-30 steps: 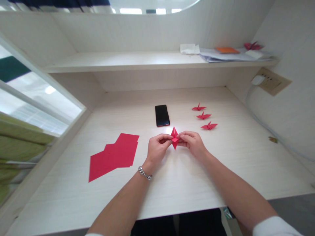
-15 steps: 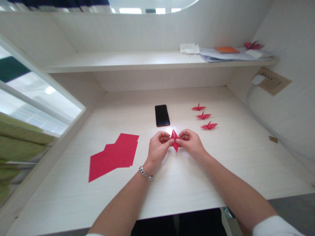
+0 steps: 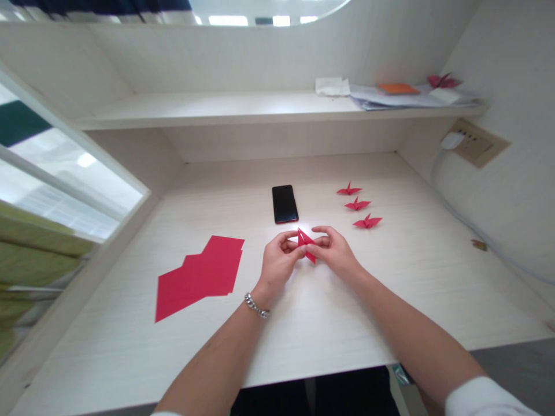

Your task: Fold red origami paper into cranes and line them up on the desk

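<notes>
A small folded piece of red paper [image 3: 304,239] is held just above the white desk [image 3: 303,312], pinched between both hands. My left hand [image 3: 278,261], with a silver bracelet at the wrist, grips its left side with closed fingers. My right hand [image 3: 333,251] pinches its right side. The paper is tilted, with its points showing between the fingertips. Three finished red paper cranes [image 3: 358,204] lie in a row to the upper right of my hands.
A stack of flat red paper sheets [image 3: 199,274] lies at the left. A black phone [image 3: 285,203] rests behind my hands. The shelf above holds papers [image 3: 390,95], an orange pad and another red crane [image 3: 443,81]. A wall socket with a plug [image 3: 470,141] is at right.
The red paper piece has turned from upright to tilted and narrowed, as both hands drew closer together and shifted slightly back on the desk.
</notes>
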A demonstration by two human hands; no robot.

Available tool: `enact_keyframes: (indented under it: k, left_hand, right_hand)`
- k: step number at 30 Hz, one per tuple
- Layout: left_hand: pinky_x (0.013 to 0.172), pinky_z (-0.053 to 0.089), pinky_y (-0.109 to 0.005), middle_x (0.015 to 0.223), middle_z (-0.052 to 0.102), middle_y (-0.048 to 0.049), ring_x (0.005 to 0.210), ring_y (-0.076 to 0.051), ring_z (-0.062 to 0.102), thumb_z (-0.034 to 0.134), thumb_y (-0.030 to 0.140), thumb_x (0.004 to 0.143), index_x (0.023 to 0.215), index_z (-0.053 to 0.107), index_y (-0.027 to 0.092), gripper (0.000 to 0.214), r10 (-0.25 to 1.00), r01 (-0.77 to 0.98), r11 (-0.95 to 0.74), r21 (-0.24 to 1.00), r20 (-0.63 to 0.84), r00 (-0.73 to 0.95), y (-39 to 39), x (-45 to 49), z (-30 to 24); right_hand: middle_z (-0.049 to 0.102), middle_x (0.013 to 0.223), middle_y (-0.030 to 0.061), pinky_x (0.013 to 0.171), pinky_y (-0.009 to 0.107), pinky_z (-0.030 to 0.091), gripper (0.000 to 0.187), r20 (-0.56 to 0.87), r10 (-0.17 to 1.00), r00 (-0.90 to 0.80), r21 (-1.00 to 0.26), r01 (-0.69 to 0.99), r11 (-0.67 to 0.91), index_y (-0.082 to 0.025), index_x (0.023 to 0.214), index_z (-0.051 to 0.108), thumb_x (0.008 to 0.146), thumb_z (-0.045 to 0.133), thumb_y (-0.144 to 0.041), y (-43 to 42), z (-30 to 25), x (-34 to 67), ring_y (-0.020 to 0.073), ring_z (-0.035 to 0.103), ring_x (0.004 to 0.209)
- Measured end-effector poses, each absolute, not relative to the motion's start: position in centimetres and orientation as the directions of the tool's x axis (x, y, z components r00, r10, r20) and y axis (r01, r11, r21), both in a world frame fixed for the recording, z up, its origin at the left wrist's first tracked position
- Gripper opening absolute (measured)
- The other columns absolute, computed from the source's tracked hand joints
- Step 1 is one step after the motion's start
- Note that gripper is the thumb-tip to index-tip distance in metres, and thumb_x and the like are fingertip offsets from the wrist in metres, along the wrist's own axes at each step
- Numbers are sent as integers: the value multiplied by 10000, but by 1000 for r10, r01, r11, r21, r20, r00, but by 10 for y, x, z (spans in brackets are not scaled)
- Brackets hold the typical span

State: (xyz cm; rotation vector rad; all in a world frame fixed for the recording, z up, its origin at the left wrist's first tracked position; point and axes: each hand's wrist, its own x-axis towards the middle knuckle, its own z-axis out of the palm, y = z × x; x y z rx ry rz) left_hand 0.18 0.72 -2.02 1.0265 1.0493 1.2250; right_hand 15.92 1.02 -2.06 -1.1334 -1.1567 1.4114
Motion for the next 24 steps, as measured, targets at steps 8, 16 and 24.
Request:
enact_keyframes:
  k: [8, 16, 24]
  left_hand:
    - [589, 511, -237, 777, 719, -73, 661, -150, 655, 778, 378, 691, 869, 699, 119, 324, 991, -166, 128, 978, -120, 59, 7, 1, -17]
    - [624, 534, -270, 793, 724, -102, 684, -166, 669, 733, 430, 739, 850, 708, 110, 339, 987, -275, 160, 948, -157, 33, 8, 0, -12]
    - [633, 545, -284, 847, 725, -113, 693, -169, 672, 686, 469, 772, 879, 699, 110, 375, 985, -322, 171, 931, -160, 61, 8, -1, -13]
  right_hand:
    - [657, 654, -32, 582, 273, 484, 464, -97, 970, -222, -995, -5, -100, -193, 1029, 573, 614, 776, -237, 11, -15, 165, 152, 630, 602]
    - [704, 729, 23, 604, 269, 477, 428, -85, 996, -24, -986, -144, -87, -176, 948, 614, 603, 809, -340, 17, -13, 168, 147, 627, 646]
    - [701, 681, 21, 596, 286, 497, 423, -93, 996, 0, -990, -105, -92, -168, 919, 637, 601, 818, -382, 18, -15, 172, 149, 623, 597]
